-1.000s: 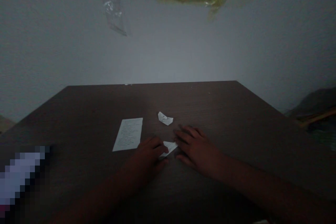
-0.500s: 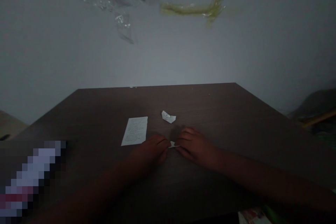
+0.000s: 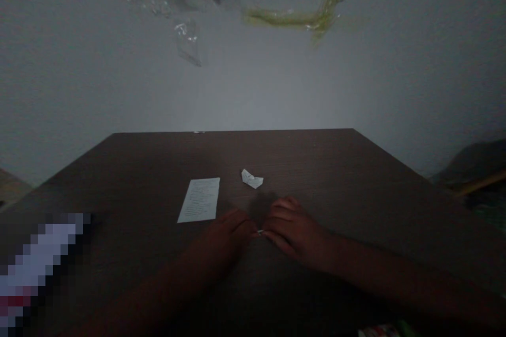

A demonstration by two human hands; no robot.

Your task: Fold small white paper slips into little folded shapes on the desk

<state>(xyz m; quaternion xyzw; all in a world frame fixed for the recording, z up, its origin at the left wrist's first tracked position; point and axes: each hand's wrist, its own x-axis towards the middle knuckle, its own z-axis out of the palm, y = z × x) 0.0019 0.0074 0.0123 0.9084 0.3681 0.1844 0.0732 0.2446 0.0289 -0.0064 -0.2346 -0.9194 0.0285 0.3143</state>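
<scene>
A pale grey wall point(image 3: 253, 84) fills the top of the frame; clear plastic and yellowish tape there are cut off by the upper edge. Below spreads the dark brown wood-grain table point(image 3: 316, 168), its near part lost in shadow. At lower left, a long pale object point(image 3: 39, 268) is pixelated and cut off. At lower centre, the right hand point(image 3: 290, 226) and left hand point(image 3: 233, 231), curled, pinch a small white paper piece point(image 3: 259, 232) between them; the left fingertips are hard to make out. Left of centre lies a white printed sheet point(image 3: 200, 200), its text unreadable; at centre, a folded white paper scrap point(image 3: 252, 179). The pinched piece, mostly hidden by fingers, shows as a sliver, long axis running left to right.
</scene>
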